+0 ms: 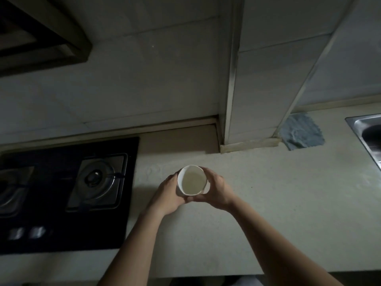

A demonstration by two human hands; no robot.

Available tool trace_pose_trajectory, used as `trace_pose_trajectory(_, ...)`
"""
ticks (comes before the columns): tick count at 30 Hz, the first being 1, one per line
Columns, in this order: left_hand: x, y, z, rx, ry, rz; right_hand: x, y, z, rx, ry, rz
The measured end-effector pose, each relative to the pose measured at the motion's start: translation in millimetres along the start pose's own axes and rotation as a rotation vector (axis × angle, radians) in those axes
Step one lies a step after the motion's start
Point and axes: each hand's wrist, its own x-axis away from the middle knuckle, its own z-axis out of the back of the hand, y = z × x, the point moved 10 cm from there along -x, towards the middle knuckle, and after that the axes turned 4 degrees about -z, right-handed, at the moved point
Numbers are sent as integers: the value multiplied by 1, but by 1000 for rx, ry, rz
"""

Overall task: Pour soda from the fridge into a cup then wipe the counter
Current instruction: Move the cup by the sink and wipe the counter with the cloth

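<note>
My left hand (168,195) and right hand (216,190) both wrap the white round cup (192,180) of pale liquid; a crumpled blue-grey cloth (302,132) lies at two o'clock.

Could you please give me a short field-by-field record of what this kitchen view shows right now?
cup: white cup, apparently with pale liquid inside; tilted slightly
left hand: left hand holds the cup's left side
right hand: right hand holds its right side
counter: pale counter under the cup; contact unclear
cloth: blue cloth lies by the wall column, untouched
hob: black gas hob, left of the cup
sink: steel sink, far right
</note>
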Motion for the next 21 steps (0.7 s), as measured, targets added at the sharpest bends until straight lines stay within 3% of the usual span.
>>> trace_pose_trajectory(12,26,72,9,157,29,-71,39,-37,62,-217,30,104)
trace_pose_trajectory(21,40,132,3,215,-31,-258,101,-48,111,-335,307,23)
